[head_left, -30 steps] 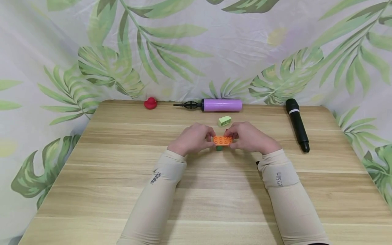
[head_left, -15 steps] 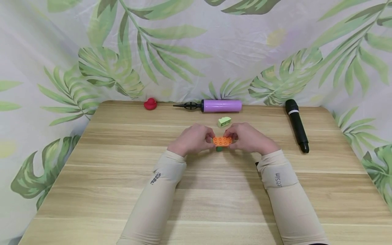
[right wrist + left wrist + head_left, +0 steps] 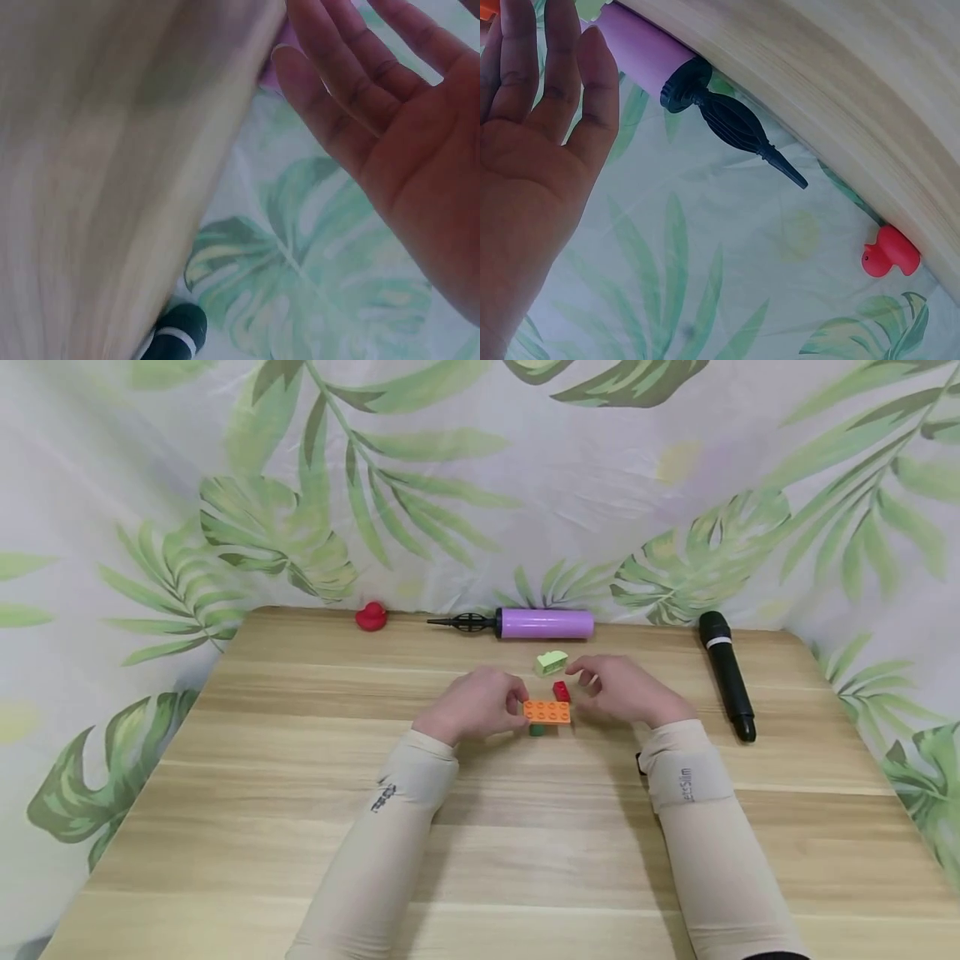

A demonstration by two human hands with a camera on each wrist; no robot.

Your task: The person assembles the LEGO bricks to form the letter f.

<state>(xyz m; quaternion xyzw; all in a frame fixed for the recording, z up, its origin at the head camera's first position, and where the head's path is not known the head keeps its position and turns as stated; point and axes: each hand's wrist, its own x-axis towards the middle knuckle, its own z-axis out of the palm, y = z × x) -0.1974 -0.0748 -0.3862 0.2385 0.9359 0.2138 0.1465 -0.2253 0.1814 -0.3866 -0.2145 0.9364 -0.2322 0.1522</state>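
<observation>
In the head view an orange toy brick [image 3: 547, 712] with studs on top sits over a green brick [image 3: 537, 729], whose upper part is hidden. My left hand [image 3: 480, 703] pinches the left end of the orange brick between thumb and finger. Just behind it lies a small red brick [image 3: 561, 692], and farther back a pale green brick [image 3: 552, 662]. My right hand [image 3: 626, 689] holds nothing; its fingers are loosely bent, fingertips close to the pale green and red bricks. In the right wrist view the right hand [image 3: 420, 142] shows its palm.
Along the table's back edge lie a red rubber duck [image 3: 371, 616] and a purple hand pump [image 3: 546, 623] with a black nozzle. A black microphone [image 3: 727, 677] lies at the right. A leaf-print cloth [image 3: 450, 485] hangs behind the wooden table [image 3: 247, 827].
My right hand has let go of the orange brick and moved slightly right and back, uncovering the red brick. The left hand keeps its grip on the orange brick.
</observation>
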